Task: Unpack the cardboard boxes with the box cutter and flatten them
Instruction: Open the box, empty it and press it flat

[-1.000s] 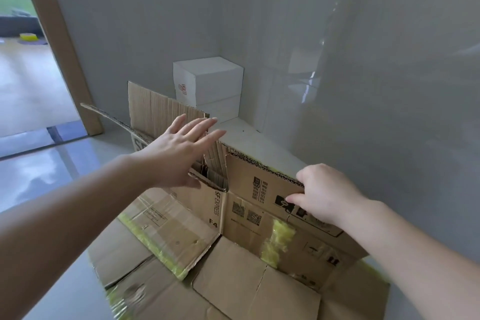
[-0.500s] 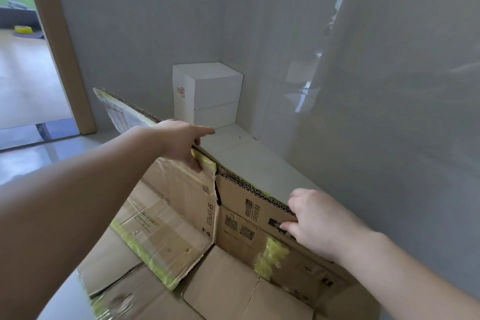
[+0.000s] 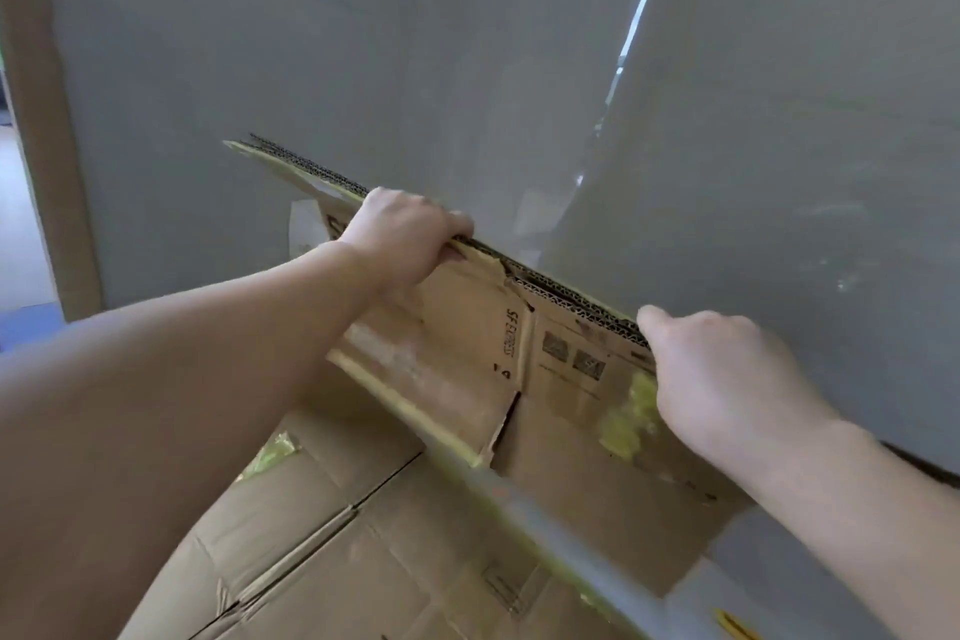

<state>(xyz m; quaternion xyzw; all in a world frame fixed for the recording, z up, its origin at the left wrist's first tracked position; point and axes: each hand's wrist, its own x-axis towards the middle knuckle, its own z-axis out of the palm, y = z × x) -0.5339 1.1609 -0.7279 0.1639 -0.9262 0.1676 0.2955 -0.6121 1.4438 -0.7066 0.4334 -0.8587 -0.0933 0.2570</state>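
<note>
A flattened brown cardboard box (image 3: 467,359) with yellow tape scraps stands on edge, lifted in front of the grey wall. My left hand (image 3: 405,234) grips its top edge near the middle, fingers curled over the corrugated rim. My right hand (image 3: 717,379) grips the same top edge further right and lower, fingers hidden behind the cardboard. More flattened cardboard (image 3: 332,551) lies on the floor below. No box cutter is in view.
Grey glossy walls (image 3: 727,172) meet in a corner right behind the box. A wooden door frame (image 3: 47,172) stands at the left. A white box (image 3: 304,229) peeks out behind the cardboard's left part. Yellow tape scraps (image 3: 272,450) lie on the floor cardboard.
Both hands have closed on the box's top edge and lifted the folded cardboard up against the wall. The white box is now mostly hidden behind it.
</note>
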